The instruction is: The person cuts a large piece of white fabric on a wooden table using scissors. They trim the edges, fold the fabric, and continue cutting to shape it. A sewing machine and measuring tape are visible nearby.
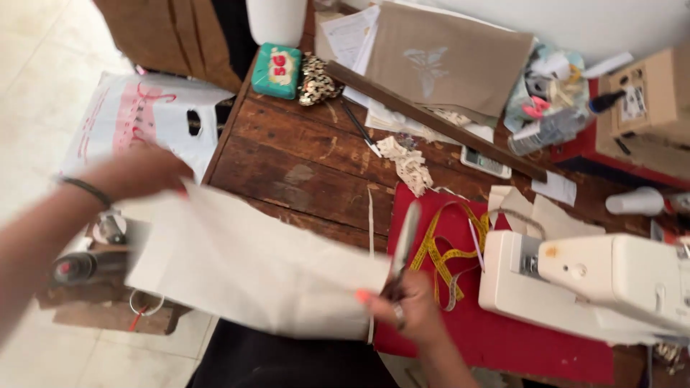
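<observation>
A sheet of cream fabric is stretched between my two hands over the front edge of the wooden table. My left hand, with a dark band on the wrist, grips its upper left corner. My right hand holds a pair of scissors at the fabric's right edge, blades pointing up and away from me. Motion blurs both hands. A thin strip of fabric hangs along the cut edge.
A white sewing machine stands on a red mat at the right, beside a yellow tape measure. Farther back lie a long wooden ruler, beige cloth, papers, a teal tin, a calculator and a cardboard box.
</observation>
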